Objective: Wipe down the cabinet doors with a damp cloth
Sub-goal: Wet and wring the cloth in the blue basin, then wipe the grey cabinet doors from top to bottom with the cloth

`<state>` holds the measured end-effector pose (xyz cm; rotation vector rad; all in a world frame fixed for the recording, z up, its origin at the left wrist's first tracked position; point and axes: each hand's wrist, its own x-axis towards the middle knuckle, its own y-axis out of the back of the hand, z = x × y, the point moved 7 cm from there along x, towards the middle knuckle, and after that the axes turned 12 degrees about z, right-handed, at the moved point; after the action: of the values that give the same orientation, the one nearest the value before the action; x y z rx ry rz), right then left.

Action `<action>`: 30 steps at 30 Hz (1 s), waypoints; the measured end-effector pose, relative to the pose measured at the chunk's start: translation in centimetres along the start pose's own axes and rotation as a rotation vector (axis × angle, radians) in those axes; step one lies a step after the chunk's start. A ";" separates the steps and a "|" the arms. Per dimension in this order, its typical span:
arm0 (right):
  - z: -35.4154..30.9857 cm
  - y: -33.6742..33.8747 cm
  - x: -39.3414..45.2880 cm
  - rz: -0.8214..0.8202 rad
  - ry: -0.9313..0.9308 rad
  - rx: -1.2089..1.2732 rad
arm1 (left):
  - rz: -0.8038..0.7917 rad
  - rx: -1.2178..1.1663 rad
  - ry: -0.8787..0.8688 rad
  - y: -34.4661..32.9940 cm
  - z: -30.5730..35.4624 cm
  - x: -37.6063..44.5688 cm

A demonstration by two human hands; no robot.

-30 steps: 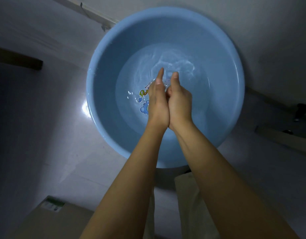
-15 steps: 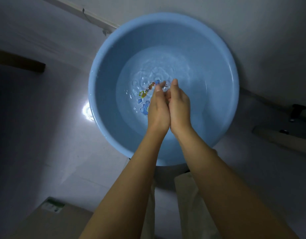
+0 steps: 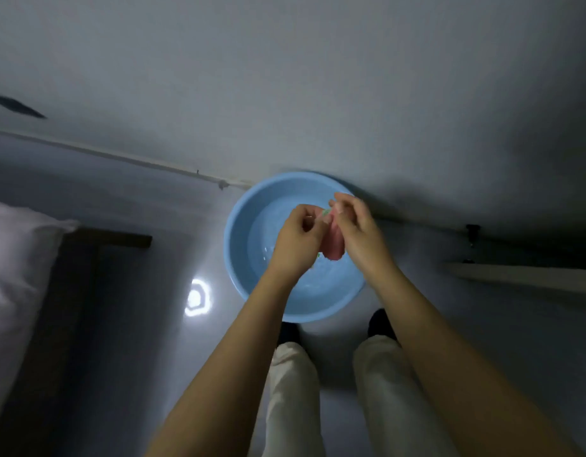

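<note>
Two hands now hold the pink cloth [image 3: 333, 240] up in the air above the blue basin [image 3: 239, 258], where half a second ago we had them pressed together low over the water. We have also risen: the basin looks far smaller, and our pale trouser legs [image 3: 291, 390] and dark shoes [image 3: 379, 324] show on the floor [image 3: 136, 324] beneath it. Our left hand [image 3: 296, 242] curls its fingers [image 3: 309, 219] round the cloth's upper edge, and our right hand [image 3: 357, 229] pinches the same edge beside it, so the wet cloth hangs bunched between them, clear of the water. That, we judge, ends the wetting; a wring over the basin seems due before any door is touched, lest it drip. No cabinet door can be made out in this dim view. A bed [image 3: 18, 258] with white bedding lies at the left, and a lamp's reflection [image 3: 196, 296] glares off the floor near the basin.
</note>
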<state>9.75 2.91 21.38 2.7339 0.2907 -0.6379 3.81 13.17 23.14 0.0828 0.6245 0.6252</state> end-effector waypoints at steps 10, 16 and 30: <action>-19.9 12.7 -10.3 0.218 0.247 0.093 | -0.139 -0.024 -0.313 2.7 20.3 -13.4; -27.9 21.8 -17.2 0.319 0.475 0.086 | -0.343 0.139 -0.635 -0.4 28.3 -21.4; -26.4 48.1 -31.2 0.596 0.751 -0.023 | -0.685 -0.065 -0.574 -18.9 32.0 -43.3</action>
<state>5.53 -36.35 70.56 2.7043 -0.3508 0.5492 4.45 -23.32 66.95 -0.0163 0.0506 -0.0561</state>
